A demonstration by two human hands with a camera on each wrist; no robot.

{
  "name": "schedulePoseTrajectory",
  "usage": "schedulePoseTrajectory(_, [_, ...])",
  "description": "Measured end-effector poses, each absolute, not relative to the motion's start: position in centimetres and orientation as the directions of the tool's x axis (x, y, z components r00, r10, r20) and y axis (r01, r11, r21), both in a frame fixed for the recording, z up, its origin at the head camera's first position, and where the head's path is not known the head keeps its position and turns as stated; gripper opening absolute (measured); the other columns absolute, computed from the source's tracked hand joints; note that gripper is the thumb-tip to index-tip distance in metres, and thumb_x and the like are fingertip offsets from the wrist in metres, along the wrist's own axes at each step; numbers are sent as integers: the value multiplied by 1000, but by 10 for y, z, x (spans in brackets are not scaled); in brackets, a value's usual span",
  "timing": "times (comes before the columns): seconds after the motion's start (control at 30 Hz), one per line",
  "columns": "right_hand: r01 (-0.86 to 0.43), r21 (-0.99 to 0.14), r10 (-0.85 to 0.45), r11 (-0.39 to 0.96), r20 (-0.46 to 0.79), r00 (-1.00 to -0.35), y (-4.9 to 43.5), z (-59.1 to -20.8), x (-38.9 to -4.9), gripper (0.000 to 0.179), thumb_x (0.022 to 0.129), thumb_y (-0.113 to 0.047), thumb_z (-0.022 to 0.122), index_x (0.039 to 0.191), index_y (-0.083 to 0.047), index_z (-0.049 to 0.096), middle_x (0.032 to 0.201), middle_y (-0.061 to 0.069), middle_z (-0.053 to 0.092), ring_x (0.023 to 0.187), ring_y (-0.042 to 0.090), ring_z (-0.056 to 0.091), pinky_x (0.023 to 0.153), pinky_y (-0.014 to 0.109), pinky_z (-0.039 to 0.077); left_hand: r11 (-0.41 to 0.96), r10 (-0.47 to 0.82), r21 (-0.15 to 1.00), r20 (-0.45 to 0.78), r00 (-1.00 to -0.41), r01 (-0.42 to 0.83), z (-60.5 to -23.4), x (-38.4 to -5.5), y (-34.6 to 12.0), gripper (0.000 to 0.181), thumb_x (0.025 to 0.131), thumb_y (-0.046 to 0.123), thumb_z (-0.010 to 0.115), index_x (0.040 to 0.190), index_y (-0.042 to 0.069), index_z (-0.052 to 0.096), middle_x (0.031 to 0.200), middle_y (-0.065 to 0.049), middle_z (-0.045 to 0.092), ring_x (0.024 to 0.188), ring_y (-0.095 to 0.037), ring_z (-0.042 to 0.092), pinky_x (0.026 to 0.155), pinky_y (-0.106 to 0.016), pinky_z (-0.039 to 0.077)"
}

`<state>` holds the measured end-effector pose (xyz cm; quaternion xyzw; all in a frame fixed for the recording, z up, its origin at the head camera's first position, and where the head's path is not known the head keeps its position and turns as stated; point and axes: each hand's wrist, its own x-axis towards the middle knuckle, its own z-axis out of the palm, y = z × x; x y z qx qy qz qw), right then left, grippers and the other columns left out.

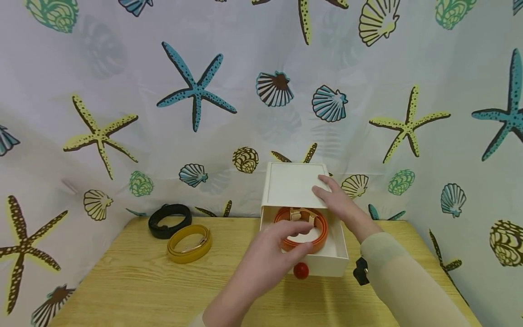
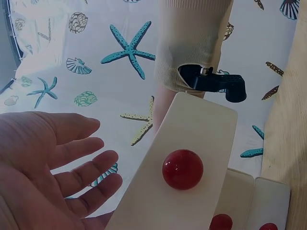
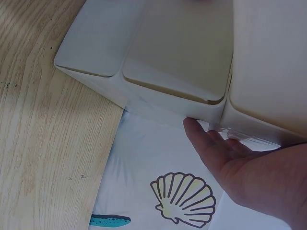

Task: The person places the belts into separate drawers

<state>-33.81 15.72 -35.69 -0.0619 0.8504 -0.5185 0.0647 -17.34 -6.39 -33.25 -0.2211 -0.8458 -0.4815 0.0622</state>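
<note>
Orange belt [image 1: 320,236] coiled in the pulled-out top drawer [image 1: 327,266]

The orange belt, its gold-toned buckle [image 1: 302,214] toward the rear, is seen lying in a loose ring on the drawer floor. A glossy red knob [image 1: 301,270] is fixed to the drawer front. The drawer is housed in a white cabinet [image 1: 296,184], below whose top panel the rear of the compartment is hidden. In the left wrist view, two lower drawer fronts [image 2: 235,191] are seen under the pulled-out one, each fitted with a red knob.

Left hand [image 1: 274,253]: held over the drawer's near left side, thumb and fingers parted, nothing gripped — whether the belt is touched cannot be told. Right hand [image 1: 337,196]: laid at the cabinet's upper right edge, fingers extended and spread, nothing pinched; fingertip contact with the casing is shown in the right wrist view.

To the left on the wood-grain table [image 1: 135,281], a yellow belt [image 1: 185,258] is coiled, with a black belt [image 1: 163,233] just behind it. A black device [image 1: 361,271] is seen at the right sleeve [image 1: 392,259]. Behind everything, a white curtain [image 1: 245,45] is hung — printed with starfish and shells.
</note>
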Motion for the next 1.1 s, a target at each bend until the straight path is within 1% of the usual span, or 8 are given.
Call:
schedulePoseTrajectory(0.13, [-37, -889, -170, 457, -46, -984, 158, -359, -340, 74, 115, -52, 48, 177, -22, 21, 179, 23, 20, 161, 46, 27, 129, 69, 21, 374, 301, 832, 308, -902, 410, -334, -167, -68, 31, 104, 24, 81, 135, 25, 79, 133, 6, 75, 121, -24, 70, 101, -55, 58])
schedulePoseTrajectory(0.27, [-38, -888, -174, 458, -47, -984, 158, -358, -339, 75, 115, -51, 49, 177, -21, 20, 179, 24, 20, 162, 46, 25, 130, 68, 20, 301, 288, 874, 298, -910, 381, -335, -161, -70, 29, 105, 22, 81, 133, 29, 78, 129, 8, 76, 122, -25, 70, 107, -54, 56])
schedulePoseTrajectory(0.43, [-46, -886, -180, 462, -43, -983, 157, -355, -336, 74, 116, -49, 48, 177, -20, 20, 180, 24, 18, 162, 46, 25, 130, 68, 18, 271, 259, 903, 265, -929, 333, -335, -153, -73, 28, 105, 22, 80, 133, 27, 78, 122, 5, 76, 115, -17, 70, 107, -46, 57])
schedulePoseTrajectory(0.5, [-44, -884, -178, 465, -44, -983, 157, -355, -336, 73, 116, -49, 48, 177, -20, 20, 180, 24, 18, 162, 46, 25, 130, 69, 18, 269, 248, 913, 243, -938, 307, -336, -150, -73, 27, 106, 22, 79, 132, 25, 78, 118, 5, 77, 112, -15, 69, 106, -45, 58])
schedulePoseTrajectory(0.67, [-38, -885, -169, 465, -46, -984, 156, -356, -337, 72, 117, -48, 48, 177, -20, 19, 181, 22, 15, 164, 46, 21, 130, 68, 17, 247, 255, 940, 172, -951, 236, -340, -146, -74, 25, 106, 24, 79, 131, 22, 78, 114, 7, 76, 110, -15, 69, 102, -46, 60])
schedulePoseTrajectory(0.77, [-34, -886, -168, 462, -50, -984, 156, -356, -337, 73, 117, -48, 47, 178, -20, 19, 182, 22, 13, 165, 45, 18, 131, 68, 15, 225, 260, 955, 133, -956, 194, -344, -144, -74, 24, 106, 25, 79, 130, 21, 78, 114, 6, 77, 109, -16, 70, 99, -45, 60])
schedulePoseTrajectory(0.9, [-39, -889, -175, 457, -46, -984, 156, -356, -337, 73, 117, -48, 48, 178, -19, 18, 182, 22, 11, 166, 45, 16, 131, 67, 15, 194, 263, 969, 99, -960, 153, -352, -141, -74, 22, 106, 24, 79, 128, 19, 79, 112, 5, 77, 107, -16, 71, 96, -41, 61])
schedulePoseTrajectory(1.1, [-40, -890, -175, 455, -45, -984, 156, -355, -337, 73, 117, -47, 49, 178, -19, 19, 183, 21, 11, 166, 45, 16, 131, 67, 15, 172, 286, 977, 74, -955, 128, -364, -139, -73, 15, 107, 22, 77, 120, 16, 80, 106, 3, 79, 101, -17, 72, 90, -36, 59])
